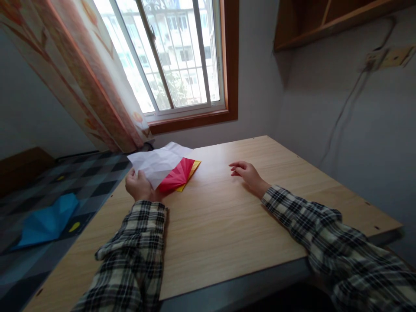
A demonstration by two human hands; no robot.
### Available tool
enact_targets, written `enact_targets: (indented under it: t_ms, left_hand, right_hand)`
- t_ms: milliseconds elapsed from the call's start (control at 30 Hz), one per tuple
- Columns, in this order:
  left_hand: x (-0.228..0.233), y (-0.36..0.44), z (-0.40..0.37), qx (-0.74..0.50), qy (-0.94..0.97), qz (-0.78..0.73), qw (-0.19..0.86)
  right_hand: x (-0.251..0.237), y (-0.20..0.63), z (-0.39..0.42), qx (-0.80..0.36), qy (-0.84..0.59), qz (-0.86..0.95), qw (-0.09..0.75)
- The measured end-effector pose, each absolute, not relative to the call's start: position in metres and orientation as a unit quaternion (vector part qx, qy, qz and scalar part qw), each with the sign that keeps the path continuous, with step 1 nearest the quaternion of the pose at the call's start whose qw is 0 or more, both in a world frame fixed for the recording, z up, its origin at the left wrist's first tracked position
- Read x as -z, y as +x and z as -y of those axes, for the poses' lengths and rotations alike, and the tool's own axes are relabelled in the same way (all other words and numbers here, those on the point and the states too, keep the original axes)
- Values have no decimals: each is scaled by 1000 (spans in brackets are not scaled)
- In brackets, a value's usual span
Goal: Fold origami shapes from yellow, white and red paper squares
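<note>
Left hand [139, 185] — creased white paper [160, 163]

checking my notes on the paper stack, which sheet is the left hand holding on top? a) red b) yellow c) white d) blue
c: the left hand grips the creased white sheet, which lies over the red sheet and the yellow sheet on the table; the right hand rests apart, on bare wood.
</note>
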State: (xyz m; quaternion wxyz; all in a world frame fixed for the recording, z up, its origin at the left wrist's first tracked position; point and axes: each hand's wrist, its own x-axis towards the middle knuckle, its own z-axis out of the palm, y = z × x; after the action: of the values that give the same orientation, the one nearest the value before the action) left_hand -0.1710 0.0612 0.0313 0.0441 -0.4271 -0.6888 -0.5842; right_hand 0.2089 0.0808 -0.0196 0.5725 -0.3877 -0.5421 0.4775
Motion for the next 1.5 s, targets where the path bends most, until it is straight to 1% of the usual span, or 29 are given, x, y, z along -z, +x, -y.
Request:
enact_targets:
  t_ms: [100, 167, 200, 233, 300, 333, 400, 467, 533, 567, 633, 700, 967, 1033, 1200, 1267, 1367, 1433, 1500]
  left_hand:
    - [-21, -170, -58, 536, -391, 748, 25]
    - [-18, -167, -54, 464, -419, 781, 15]
    - [-18, -166, -51, 419, -439, 794, 33]
    - [-18, -163, -49, 388, -452, 800, 76]
    - [-20, -154, -45, 355, -495, 778, 154]
    - [-22, -148, -44, 344, -529, 756, 175]
    - [-23, -130, -43, 320, -597, 713, 184]
    - [-20, -110, -44, 274, -647, 691, 168]
    - [-14, -94, -47, 202, -665, 707, 128]
    - [-10, -88, -49, 164, -664, 723, 99]
    - [-4, -83, -52, 76, -666, 742, 4]
    - [-1, -84, -54, 44, -664, 746, -30]
    - [-2, -85, -50, 50, -661, 749, -7]
    - [-2, -82, -48, 74, -662, 745, 20]
    - [0, -68, -39, 128, -699, 692, 125]
    - [3, -60, -36, 149, -721, 662, 142]
    - [12, -47, -29, 184, -750, 622, 126]
    - [20, -39, -24, 192, -784, 584, 90]
    - [27, -34, -18, 187, -807, 558, 55]
  right_hand:
    - [19, 211, -82, -477, -392, 545, 567]
    - [19, 212, -82, -477, -396, 543, 567]
    - [18, 213, -82, -476, -398, 542, 567]
    - [18, 213, -82, -476, -399, 541, 567]
    - [18, 213, -83, -476, -402, 540, 566]
    - [17, 213, -83, -476, -402, 540, 565]
    - [17, 213, -82, -476, -403, 541, 564]
    - [17, 214, -82, -476, -403, 544, 561]
    - [16, 214, -81, -476, -404, 546, 559]
    - [15, 214, -81, -475, -405, 547, 557]
    - [15, 214, -80, -474, -408, 549, 555]
    - [14, 214, -80, -473, -411, 549, 553]
    - [17, 214, -82, -437, -434, 579, 535]
    - [18, 215, -84, -417, -443, 588, 534]
    - [16, 222, -88, -347, -460, 621, 531]
    - [13, 225, -87, -269, -480, 673, 494]
    - [9, 226, -80, -116, -542, 737, 388]
    - [8, 223, -72, -60, -568, 753, 325]
    - [8, 219, -64, -37, -567, 773, 282]
